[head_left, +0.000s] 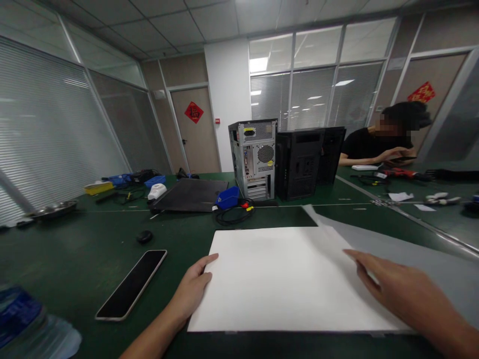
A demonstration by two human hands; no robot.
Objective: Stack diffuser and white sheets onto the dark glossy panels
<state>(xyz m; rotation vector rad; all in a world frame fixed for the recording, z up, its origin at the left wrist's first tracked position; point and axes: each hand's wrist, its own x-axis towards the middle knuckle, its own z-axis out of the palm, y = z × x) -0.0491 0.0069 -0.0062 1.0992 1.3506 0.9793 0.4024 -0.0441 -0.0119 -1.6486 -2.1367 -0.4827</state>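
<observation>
Left hand reaches forward, loosely spread; right hand angles inward.

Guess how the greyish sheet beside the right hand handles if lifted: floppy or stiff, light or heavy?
The greyish sheet is probably floppy: its far-left corner looks bent. Likely light for its size, since it looks thin. May slide when pushed, as its surface appears smooth.

A phone lies left of the left hand, a bottle farther left; beyond that hand, rightward, stands a computer case.
</observation>
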